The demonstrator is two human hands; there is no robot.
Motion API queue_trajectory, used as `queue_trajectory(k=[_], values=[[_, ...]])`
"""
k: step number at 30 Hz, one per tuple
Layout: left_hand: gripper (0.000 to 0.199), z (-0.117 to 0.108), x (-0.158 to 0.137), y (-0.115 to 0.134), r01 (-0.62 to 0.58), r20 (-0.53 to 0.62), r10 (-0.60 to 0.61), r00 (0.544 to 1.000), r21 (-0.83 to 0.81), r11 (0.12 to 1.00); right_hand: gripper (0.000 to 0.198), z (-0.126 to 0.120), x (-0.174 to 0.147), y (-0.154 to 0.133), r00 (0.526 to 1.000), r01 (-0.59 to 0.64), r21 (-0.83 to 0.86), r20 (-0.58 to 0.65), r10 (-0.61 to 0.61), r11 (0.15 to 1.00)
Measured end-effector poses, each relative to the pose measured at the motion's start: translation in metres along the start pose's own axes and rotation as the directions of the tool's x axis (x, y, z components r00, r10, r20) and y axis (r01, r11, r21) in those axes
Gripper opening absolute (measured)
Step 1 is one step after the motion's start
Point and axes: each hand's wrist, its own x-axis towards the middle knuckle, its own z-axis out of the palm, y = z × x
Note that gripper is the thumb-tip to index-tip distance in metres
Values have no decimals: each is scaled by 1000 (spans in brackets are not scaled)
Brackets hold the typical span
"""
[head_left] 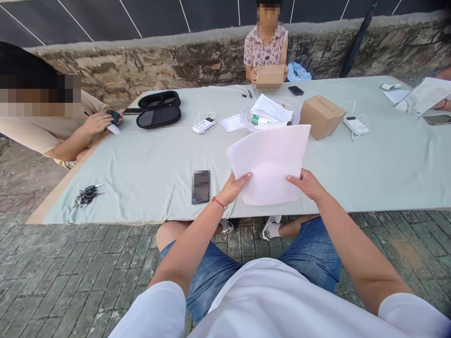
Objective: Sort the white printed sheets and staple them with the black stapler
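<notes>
Thumb-and-finger pinches hold the white paper (269, 164) from both sides: the left hand (233, 188) closes on its left edge, the right hand (307, 184) on its right edge. Each thumb presses the upper face; the other fingers are largely hidden behind it, so their exact placement cannot be told.

Location reference: the cardboard box (321, 118). The paper appears raised over the table (380, 173), left of the box and nearer the wearer, blocking part of the clear bowl (244, 117) from view.

Probable reason for the grip: opposed side support spreads and steadies the paper while leaving most of its face unobstructed. The phone (201, 188) lies farther left of the box, also nearer the wearer; this position seems to suit two-handed holding.

Orientation: the far edge points toward the box's side of the table, slightly skewed. The long axis probably runs away from the wearer, though foreshortening makes this uncertain.
</notes>
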Motion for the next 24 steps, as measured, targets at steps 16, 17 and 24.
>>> queue_trajectory(k=[16,17,24], values=[[38,25,-100,-105,644,130,-722,679,-578,501,39,35,-141,71,848,-525,81,-38,529,847],[38,26,-99,-106,651,141,-730,668,-586,482,39,34,-143,72,848,-525,55,-48,527,849],[35,29,-97,-111,653,122,-748,652,-592,473,37,36,-138,87,868,-486,-133,-187,459,864]])
